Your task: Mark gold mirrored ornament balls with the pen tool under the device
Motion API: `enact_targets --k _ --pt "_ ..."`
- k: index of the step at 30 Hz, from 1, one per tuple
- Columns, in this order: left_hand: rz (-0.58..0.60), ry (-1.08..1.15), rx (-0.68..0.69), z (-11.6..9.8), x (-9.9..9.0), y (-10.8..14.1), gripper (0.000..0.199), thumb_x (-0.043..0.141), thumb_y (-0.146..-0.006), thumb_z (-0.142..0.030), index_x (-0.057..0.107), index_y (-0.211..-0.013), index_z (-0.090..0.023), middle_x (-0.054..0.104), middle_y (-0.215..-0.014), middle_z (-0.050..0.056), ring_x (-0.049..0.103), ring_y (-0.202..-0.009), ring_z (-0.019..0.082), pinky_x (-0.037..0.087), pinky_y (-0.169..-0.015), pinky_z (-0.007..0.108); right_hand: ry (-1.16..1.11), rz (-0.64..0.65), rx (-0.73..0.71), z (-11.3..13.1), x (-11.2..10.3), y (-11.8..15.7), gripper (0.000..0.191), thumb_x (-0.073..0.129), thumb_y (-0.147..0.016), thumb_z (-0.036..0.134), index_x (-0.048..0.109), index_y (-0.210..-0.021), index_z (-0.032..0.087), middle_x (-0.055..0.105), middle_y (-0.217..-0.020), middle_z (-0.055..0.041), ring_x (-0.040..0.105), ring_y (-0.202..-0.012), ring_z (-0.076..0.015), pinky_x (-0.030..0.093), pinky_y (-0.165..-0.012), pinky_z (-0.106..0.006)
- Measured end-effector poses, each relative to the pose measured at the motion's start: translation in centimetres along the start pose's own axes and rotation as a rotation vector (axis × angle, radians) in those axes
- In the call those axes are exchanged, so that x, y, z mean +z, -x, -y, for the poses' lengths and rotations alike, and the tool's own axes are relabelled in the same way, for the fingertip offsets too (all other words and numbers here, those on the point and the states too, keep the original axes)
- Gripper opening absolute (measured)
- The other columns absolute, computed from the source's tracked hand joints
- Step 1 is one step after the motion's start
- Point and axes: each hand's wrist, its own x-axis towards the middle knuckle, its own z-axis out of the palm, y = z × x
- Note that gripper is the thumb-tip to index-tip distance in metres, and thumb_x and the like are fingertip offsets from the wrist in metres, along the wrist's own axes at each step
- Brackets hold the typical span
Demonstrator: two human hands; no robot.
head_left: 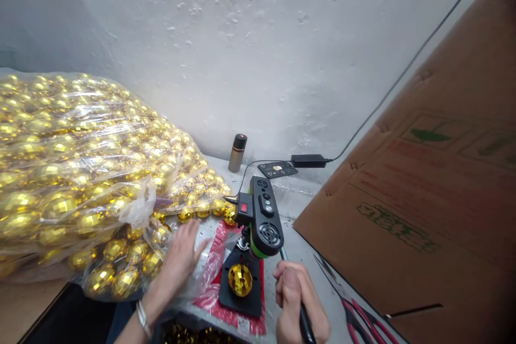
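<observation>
Head view: my right grip (298,295) curled tight round smooth black handle (307,325); left grip (182,251) unclenched, fingers loosely spread. Faceted gold ball (241,280) sits on flat black base plate (252,307), crinkly red plastic (213,301) beneath. Vented black machine head (266,215) just behind. Beyond: glossy clear bag (139,204) bulging with gold balls, cylindrical bottle (236,157), rough pitted wall (242,64).

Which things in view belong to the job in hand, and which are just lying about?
Apparently in use:
black lever machine
lever handle, gripped by right hand
gold mirror ball
bagged mirror balls
power adapter

Apparently lying about:
black-capped bottle
phone-like slab
red-handled tools
cardboard box
</observation>
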Motion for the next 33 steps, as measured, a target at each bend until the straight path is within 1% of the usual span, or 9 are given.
enact_targets --k 3,8,12,15,18,21,25,29,33 --pt "0.079 -0.184 -0.248 1.7 -1.6 -4.5 0.038 0.054 -0.098 -0.031 0.058 -0.13 -0.009 0.066 -0.131 0.027 0.064 -0.119 0.038 0.049 -0.102 0.054 0.008 0.0 -0.036 -0.2 0.2 0.5 0.03 0.047 -0.103 0.018 0.056 -0.074 0.02 0.052 -0.067 0.001 0.047 -0.052 -0.0108 0.036 -0.048 -0.024" --pt "0.178 -0.11 -0.243 2.5 -1.6 -7.4 0.036 0.061 -0.091 -0.025 0.061 -0.124 -0.011 0.069 -0.125 0.024 0.068 -0.114 0.035 0.051 -0.099 0.045 0.001 0.026 -0.056 -0.2 -0.1 0.4 0.031 0.045 -0.103 0.016 0.055 -0.074 0.02 0.052 -0.069 0.0014 0.049 -0.056 -0.0104 0.038 -0.05 -0.023" --pt "0.2 0.006 -0.184 1.7 -2.0 -6.4 0.05 0.059 -0.091 -0.033 0.054 -0.138 -0.016 0.067 -0.131 0.017 0.066 -0.121 0.03 0.051 -0.102 0.04 0.005 0.036 -0.049 -0.1 -0.1 0.5 0.029 0.045 -0.103 0.015 0.055 -0.076 0.021 0.051 -0.07 0.0016 0.05 -0.058 -0.0107 0.04 -0.051 -0.023" --pt "0.199 0.323 -0.181 0.2 -2.7 -4.7 0.058 0.06 -0.088 -0.046 0.056 -0.138 -0.017 0.065 -0.134 0.014 0.063 -0.123 0.029 0.051 -0.102 0.038 0.016 0.039 -0.059 -0.2 -0.1 0.6 0.028 0.045 -0.103 0.016 0.054 -0.077 0.021 0.051 -0.07 0.0018 0.049 -0.057 -0.0109 0.04 -0.051 -0.023" --pt "0.269 0.729 -0.303 -1.6 -2.9 -2.8 0.072 0.057 -0.087 -0.063 0.052 -0.142 -0.018 0.069 -0.127 0.011 0.068 -0.108 0.026 0.055 -0.086 0.035 0.034 0.048 -0.048 -0.2 -0.1 0.6 0.027 0.045 -0.103 0.017 0.054 -0.079 0.021 0.052 -0.071 0.0016 0.048 -0.055 -0.0108 0.039 -0.049 -0.023" --pt "0.312 0.92 -0.381 -3.1 -1.8 -1.3 0.07 0.053 -0.088 -0.07 0.057 -0.135 -0.019 0.071 -0.121 0.009 0.068 -0.102 0.024 0.054 -0.078 0.031 0.042 0.041 -0.056 -0.1 -0.1 0.4 0.027 0.045 -0.103 0.017 0.055 -0.078 0.021 0.053 -0.07 0.002 0.046 -0.053 -0.0104 0.038 -0.049 -0.023" --pt "0.263 0.895 -0.282 -4.1 0.9 -0.4 0.059 0.06 -0.086 -0.065 0.065 -0.12 -0.017 0.074 -0.116 0.009 0.067 -0.11 0.026 0.053 -0.095 0.037 0.051 0.041 -0.095 0.2 0.0 0.2 0.027 0.044 -0.103 0.015 0.054 -0.079 0.021 0.053 -0.07 0.0026 0.047 -0.054 -0.0099 0.039 -0.05 -0.022" --pt "0.293 0.817 -0.159 -5.0 3.0 0.2 0.052 0.062 -0.088 -0.056 0.061 -0.125 -0.018 0.075 -0.115 0.008 0.069 -0.106 0.026 0.054 -0.095 0.04 0.051 0.045 -0.14 0.2 -0.1 0.1 0.026 0.043 -0.102 0.011 0.053 -0.08 0.021 0.054 -0.071 0.0025 0.052 -0.059 -0.01 0.042 -0.054 -0.021" --pt "0.284 0.712 -0.091 -5.6 3.6 0.6 0.056 0.071 -0.082 -0.044 0.057 -0.131 -0.021 0.073 -0.126 0.011 0.069 -0.114 0.029 0.053 -0.101 0.044 0.045 0.071 -0.152 0.1 -0.3 0.0 0.025 0.043 -0.102 0.009 0.053 -0.082 0.021 0.055 -0.073 0.0021 0.054 -0.062 -0.0101 0.043 -0.056 -0.02"
